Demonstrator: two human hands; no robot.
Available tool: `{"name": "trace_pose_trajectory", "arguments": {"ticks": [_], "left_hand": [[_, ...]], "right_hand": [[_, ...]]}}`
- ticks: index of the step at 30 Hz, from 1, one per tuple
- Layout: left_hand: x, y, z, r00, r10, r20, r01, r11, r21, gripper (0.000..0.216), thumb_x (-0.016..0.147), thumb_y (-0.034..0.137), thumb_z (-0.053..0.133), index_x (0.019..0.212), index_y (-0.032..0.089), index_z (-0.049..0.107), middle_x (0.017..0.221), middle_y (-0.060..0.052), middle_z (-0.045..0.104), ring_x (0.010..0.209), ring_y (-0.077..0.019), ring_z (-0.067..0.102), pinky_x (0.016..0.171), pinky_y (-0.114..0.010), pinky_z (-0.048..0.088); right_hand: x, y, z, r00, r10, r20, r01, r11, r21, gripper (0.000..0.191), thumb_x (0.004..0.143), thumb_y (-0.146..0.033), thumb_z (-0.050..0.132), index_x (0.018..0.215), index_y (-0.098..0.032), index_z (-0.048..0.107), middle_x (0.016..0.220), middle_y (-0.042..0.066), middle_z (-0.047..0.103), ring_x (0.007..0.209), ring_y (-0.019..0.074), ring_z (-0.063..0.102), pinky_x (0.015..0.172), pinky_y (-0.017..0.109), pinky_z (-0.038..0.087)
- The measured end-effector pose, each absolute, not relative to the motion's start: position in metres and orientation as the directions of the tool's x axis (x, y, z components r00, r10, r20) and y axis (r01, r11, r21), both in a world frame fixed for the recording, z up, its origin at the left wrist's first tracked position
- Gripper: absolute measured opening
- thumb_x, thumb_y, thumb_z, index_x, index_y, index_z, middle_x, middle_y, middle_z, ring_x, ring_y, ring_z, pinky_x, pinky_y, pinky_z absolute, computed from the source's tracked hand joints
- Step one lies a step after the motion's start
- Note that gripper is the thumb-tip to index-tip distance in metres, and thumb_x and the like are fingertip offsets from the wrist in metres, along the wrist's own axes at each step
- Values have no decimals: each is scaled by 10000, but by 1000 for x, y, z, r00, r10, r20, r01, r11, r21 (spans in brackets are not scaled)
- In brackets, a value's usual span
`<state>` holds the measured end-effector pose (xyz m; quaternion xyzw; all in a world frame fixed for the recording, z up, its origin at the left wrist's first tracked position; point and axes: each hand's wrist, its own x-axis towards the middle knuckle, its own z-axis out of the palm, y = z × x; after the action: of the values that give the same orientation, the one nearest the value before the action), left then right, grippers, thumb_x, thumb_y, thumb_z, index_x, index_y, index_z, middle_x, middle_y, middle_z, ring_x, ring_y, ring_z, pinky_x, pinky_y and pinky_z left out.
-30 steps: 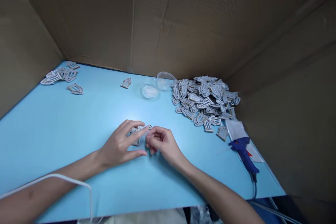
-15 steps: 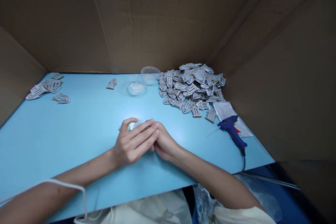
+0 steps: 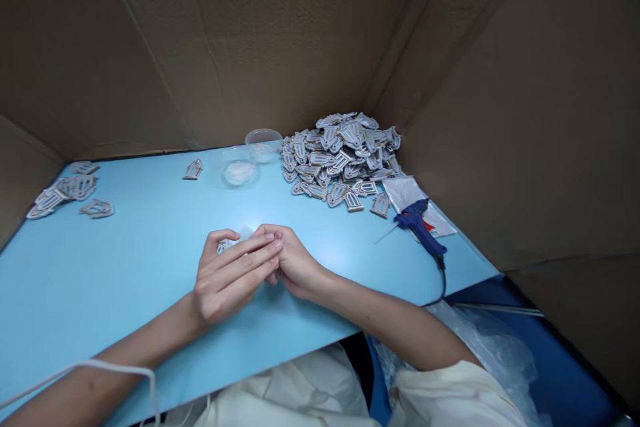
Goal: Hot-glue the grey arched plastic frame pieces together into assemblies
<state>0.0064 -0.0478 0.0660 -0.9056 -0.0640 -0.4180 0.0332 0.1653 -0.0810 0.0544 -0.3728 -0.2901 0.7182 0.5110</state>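
My two hands meet at the middle of the blue table [image 3: 125, 260]. My left hand [image 3: 227, 273] lies with its fingers stretched over a small grey arch-shaped piece [image 3: 226, 245], of which only a corner shows by the thumb. My right hand [image 3: 290, 260] is curled beside it, fingertips pressed against the left fingers; what it holds is hidden. A big heap of the same grey pieces [image 3: 340, 153] lies at the back right.
Two clear plastic cups [image 3: 240, 172] stand left of the heap, a single piece [image 3: 193, 169] further left. A small pile of pieces [image 3: 65, 192] lies at the far left. A blue glue gun [image 3: 419, 225] rests on a white sheet at the right edge. Cardboard walls surround the table.
The view has swung right and down. My left hand has closed over the piece and my right hand has tucked in under its fingers; both hands stay at the table's middle.
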Motion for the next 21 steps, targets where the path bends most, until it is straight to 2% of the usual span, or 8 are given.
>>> {"name": "trace_pose_trajectory", "arguments": {"ticks": [5,8,10,14,17,19,21], "left_hand": [[9,-56,70,591,91,802,155,-988,-2,159,1008,33,659,1075,145,750,1001,-88,869,1024,-228,819,969,-416,475],[5,-65,69,617,81,783,123,-992,6,173,1028,53,622,1075,146,759,1008,-84,868,991,-215,807,970,-422,478],[1,-72,67,642,16,766,38,-999,-11,220,1058,73,559,1026,134,768,1025,-97,864,997,-216,794,950,-428,487],[3,-83,63,613,-164,773,-102,-986,-129,292,1045,58,534,874,122,762,985,-113,855,961,-220,766,863,-414,499],[17,-76,68,630,-98,771,16,-990,-139,196,1019,47,597,987,121,776,1026,-110,845,976,-230,743,873,-412,505],[29,-65,73,649,-1,761,111,-989,-96,157,1015,104,664,1122,145,771,1078,-112,827,1011,-250,724,871,-410,520],[39,-54,76,663,56,747,133,-990,-44,190,1025,184,689,1202,177,757,1108,-121,801,1025,-272,703,843,-410,535]], "right_hand": [[171,-74,54,-170,958,-231,-541,-287,-791,161,655,-295,752,725,-181,663,522,-75,554,431,61,434,415,193,295],[175,-71,56,-161,957,-241,-567,-289,-772,216,653,-303,814,724,-181,651,571,-61,610,438,52,446,423,186,299],[177,-70,56,-173,952,-252,-578,-305,-757,259,657,-328,842,743,-186,644,569,-67,611,411,46,417,401,187,277],[177,-69,56,-191,946,-260,-594,-323,-737,286,652,-335,855,765,-190,636,568,-78,593,402,42,395,387,187,255],[175,-69,51,-220,941,-257,-582,-338,-739,269,687,-329,847,785,-193,636,596,-74,583,439,51,434,414,189,311],[174,-68,45,-217,949,-230,-554,-314,-771,273,747,-345,862,768,-216,622,606,-62,552,481,75,474,442,208,365],[174,-64,38,-198,960,-199,-529,-276,-802,340,770,-352,909,721,-254,587,595,-41,519,528,118,517,449,237,389]]}}
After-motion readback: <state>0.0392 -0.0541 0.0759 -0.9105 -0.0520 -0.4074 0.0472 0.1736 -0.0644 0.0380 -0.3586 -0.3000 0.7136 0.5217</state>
